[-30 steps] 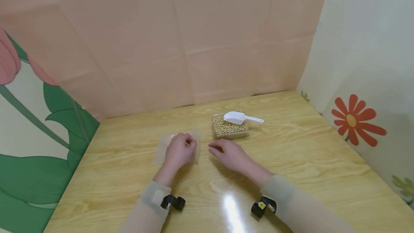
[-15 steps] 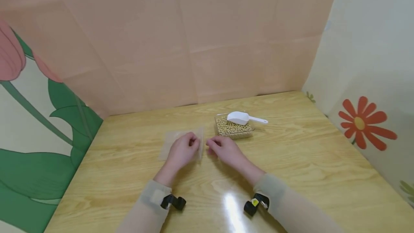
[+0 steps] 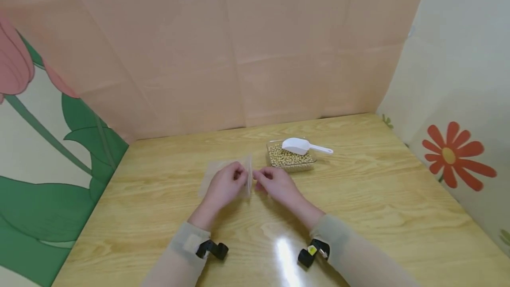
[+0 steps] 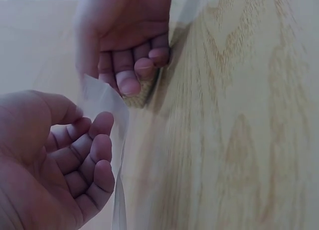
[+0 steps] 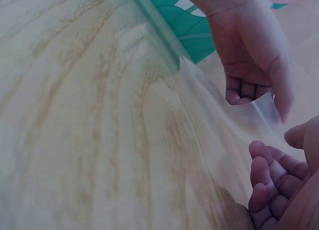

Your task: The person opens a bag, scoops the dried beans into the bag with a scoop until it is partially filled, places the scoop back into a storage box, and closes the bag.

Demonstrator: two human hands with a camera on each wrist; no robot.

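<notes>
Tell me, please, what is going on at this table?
A person's left hand pinches what looks like a clear plastic bag near its edge, over the wooden table. The right hand is close to that edge; whether it touches is hard to tell. Beyond it, a clear container holds yellowish beans, with a white scoop lying on top.

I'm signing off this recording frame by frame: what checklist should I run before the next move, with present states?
1. Left hand pinches the clear plastic film: ok.
2. Film's edge lifted off the table: ok.
3. Right hand grips the film: cannot tell; its fingertips are at the edge.
4. Film's layers parted: cannot tell.
5. White scoop lies on the container of beans, handle past the rim: ok.
</notes>
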